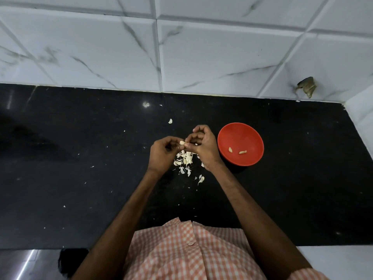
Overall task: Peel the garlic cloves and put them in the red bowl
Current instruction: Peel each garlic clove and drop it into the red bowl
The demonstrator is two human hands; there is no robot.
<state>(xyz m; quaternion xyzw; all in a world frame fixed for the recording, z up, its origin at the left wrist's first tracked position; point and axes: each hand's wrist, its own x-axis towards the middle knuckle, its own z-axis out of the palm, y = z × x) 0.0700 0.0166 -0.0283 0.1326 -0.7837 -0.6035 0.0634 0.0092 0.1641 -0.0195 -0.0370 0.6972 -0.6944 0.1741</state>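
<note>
Currently left grip and right grip pinch one clove over peels; a slip could drop it outside bowl.

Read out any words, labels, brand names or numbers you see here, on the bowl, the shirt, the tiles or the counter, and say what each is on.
None: nothing readable shows in this view.
The red bowl is plain.
The checked shirt bears only its pattern.
The wall tiles show only grey veining.
The black counter shows only garlic skins and pale specks.
</note>
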